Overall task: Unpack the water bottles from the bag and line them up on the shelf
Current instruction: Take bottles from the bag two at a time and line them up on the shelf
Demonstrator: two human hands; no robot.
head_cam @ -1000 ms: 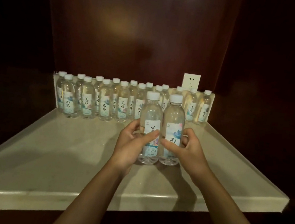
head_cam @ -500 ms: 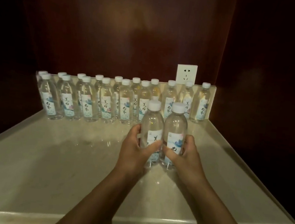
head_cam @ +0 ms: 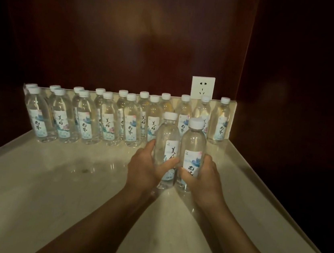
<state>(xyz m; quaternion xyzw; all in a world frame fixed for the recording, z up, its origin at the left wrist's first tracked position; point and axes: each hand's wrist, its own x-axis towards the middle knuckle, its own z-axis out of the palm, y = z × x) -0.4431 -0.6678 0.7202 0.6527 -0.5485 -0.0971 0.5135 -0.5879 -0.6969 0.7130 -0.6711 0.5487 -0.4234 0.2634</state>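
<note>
- Clear plastic water bottle, left of the held pair (head_cam: 167,145): upright, long axis vertical, white cap on top, label with black brush characters facing the camera. Its base appears to meet the shelf, though contact cannot be confirmed.
- Second clear water bottle, right of the held pair (head_cam: 192,150): upright, cap up, blue-printed label facing the camera; it stands just beside the first, their sides touching or nearly so.
- Left hand (head_cam: 146,167): wrapped round the lower half of the left bottle, thumb lying across the front of the label, fingers curled behind the far left side.
- Right hand (head_cam: 204,177): wrapped round the lower half of the right bottle, thumb on the front below the label print, fingers curled behind the right side.
- Both bottles rise above the hands; caps and shoulders are uncovered, and the bases show below the thumbs.
- Pale stone shelf (head_cam: 49,185): glossy, with a raised lip along its edges; the held pair sits right of centre, in front of the stocked rows.
- Back row of bottles (head_cam: 184,111): upright, caps up, lined along the rear lip from left to right.
- Front row of bottles (head_cam: 108,119): upright, just ahead of the back row, running from the left end to beside the held pair.
- White wall socket (head_cam: 202,88): on the dark red-brown wood back panel (head_cam: 120,36), above the right end of the back row.
</note>
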